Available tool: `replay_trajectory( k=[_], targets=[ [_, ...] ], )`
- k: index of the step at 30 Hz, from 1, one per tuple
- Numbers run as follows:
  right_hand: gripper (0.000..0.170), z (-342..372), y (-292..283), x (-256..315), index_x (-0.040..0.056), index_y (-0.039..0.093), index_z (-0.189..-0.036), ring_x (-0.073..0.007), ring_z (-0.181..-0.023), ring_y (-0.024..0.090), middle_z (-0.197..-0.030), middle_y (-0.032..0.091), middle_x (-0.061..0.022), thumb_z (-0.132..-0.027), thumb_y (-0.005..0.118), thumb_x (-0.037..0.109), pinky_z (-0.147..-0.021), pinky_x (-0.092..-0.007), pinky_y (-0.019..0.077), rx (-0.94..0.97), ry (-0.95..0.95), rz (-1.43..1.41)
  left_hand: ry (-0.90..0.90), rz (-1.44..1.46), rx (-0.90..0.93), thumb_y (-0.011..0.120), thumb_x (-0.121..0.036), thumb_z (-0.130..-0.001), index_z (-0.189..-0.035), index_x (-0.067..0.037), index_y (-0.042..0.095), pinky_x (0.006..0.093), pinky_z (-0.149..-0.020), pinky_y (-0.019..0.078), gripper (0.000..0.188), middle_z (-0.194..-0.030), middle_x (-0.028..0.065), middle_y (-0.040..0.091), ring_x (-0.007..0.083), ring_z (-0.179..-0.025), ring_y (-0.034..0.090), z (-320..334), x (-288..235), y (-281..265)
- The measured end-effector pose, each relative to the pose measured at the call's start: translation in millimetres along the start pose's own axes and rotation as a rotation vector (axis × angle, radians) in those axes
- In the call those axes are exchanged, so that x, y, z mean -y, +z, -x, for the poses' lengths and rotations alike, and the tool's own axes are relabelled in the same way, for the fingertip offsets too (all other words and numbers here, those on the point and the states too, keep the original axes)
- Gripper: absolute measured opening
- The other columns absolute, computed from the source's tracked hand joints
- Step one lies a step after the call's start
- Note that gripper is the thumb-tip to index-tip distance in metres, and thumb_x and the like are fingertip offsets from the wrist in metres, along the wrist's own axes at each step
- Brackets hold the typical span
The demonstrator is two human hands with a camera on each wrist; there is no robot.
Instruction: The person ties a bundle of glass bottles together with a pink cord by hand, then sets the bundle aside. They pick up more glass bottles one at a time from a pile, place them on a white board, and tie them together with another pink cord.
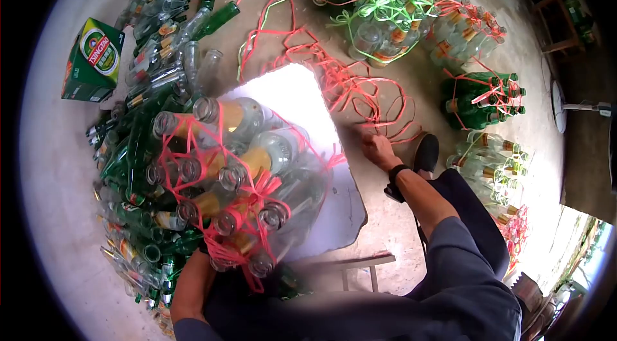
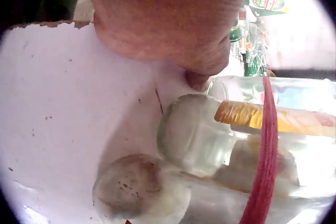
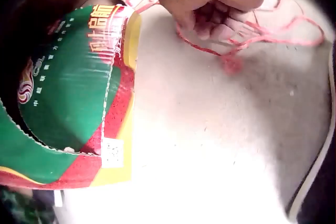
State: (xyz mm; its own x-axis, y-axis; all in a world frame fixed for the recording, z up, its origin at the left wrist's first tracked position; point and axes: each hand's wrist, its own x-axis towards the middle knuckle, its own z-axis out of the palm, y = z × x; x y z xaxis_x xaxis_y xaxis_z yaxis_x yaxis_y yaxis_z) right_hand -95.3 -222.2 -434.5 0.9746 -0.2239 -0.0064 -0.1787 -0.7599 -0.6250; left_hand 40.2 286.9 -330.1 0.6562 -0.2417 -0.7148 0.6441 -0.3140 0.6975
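A bundle of several clear glass bottles point(image 1: 273, 148), bound round the necks with pink plastic string point(image 1: 257, 193), leans tilted over a white board point(image 1: 331, 212). My left hand point(image 2: 163, 19) is beside the bottle bases in the left wrist view, one fingertip close to the glass. Its other fingers are hidden, and in the head view the bundle covers it past the forearm. My right hand point(image 1: 379, 149) is off the board's right edge, low over the floor. Its fingers curl in, and a pink plastic string point(image 3: 205, 49) runs out from them in the right wrist view.
Loose green and clear bottles point(image 1: 154, 148) are heaped along the left. Tied bottle bundles point(image 1: 385, 32) line the back and right. Tangled pink string point(image 1: 347, 80) covers the floor behind the board. A green carton point(image 1: 96, 61) stands far left; a torn carton point(image 3: 68, 82) shows near the right hand.
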Motion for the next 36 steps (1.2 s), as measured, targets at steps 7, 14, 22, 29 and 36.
replay_trajectory(
  k=[7,14,22,29,36],
  targets=[
    [0.032,-108.3,-13.1,42.3,0.0131,0.064,-0.117,-0.0429,-0.111,0.061,-0.122,0.061,-0.0245,-0.086,0.057,0.011,-0.071,-0.0485,0.0554,0.088,-0.137,0.374,-0.035,-0.034,0.004,0.058,-0.028,-0.092,-0.096,-0.01,0.064,0.0451,-0.073,0.0539,0.02,-0.093,0.0097,0.066,0.0261,-0.091,0.066,2.4,10.9,-6.0],
    [0.087,-178.5,-5.4,27.5,0.0207,0.033,-0.149,-0.0426,-0.116,0.057,-0.159,0.022,-0.0164,-0.075,0.077,0.011,-0.091,-0.0547,0.0503,-0.079,-0.268,0.608,-0.072,-0.043,0.016,0.058,-0.027,-0.092,-0.097,-0.009,0.064,0.0444,-0.073,0.054,0.02,-0.093,0.0096,0.066,0.0257,-0.09,0.067,1.1,18.8,-6.5],
    [0.07,-165.6,7.8,8.9,0.0205,0.028,-0.153,-0.0345,-0.103,0.062,-0.109,0.06,-0.0162,-0.093,0.061,0.032,-0.089,-0.0518,0.0462,0.222,-0.075,0.588,-0.075,-0.061,0.027,0.057,-0.026,-0.093,-0.098,-0.009,0.064,0.0435,-0.073,0.0541,0.019,-0.093,0.0094,0.066,0.0252,-0.09,0.067,-0.2,22.7,-5.5],
    [0.033,-65.0,27.7,6.5,0.0022,0.056,-0.118,-0.0336,-0.097,0.062,-0.11,0.064,-0.0191,-0.09,0.057,0.02,-0.083,-0.0504,0.0471,0.11,-0.185,0.237,-0.025,-0.092,0.045,0.056,-0.025,-0.094,-0.1,-0.008,0.064,0.0428,-0.073,0.0542,0.019,-0.093,0.0093,0.066,0.0248,-0.089,0.067,-6.3,21.3,0.9],
    [0.02,75.8,57.6,20.0,0.0021,0.065,-0.086,-0.0316,-0.066,0.068,-0.069,0.066,-0.0144,-0.089,0.053,0.018,-0.059,-0.0427,0.0529,0.371,-0.119,-0.05,0.055,-0.127,0.077,0.055,-0.024,-0.095,-0.101,-0.008,0.065,0.0421,-0.073,0.0543,0.02,-0.093,0.0092,0.066,0.0244,-0.089,0.067,-10.7,4.0,16.5]
  ],
)
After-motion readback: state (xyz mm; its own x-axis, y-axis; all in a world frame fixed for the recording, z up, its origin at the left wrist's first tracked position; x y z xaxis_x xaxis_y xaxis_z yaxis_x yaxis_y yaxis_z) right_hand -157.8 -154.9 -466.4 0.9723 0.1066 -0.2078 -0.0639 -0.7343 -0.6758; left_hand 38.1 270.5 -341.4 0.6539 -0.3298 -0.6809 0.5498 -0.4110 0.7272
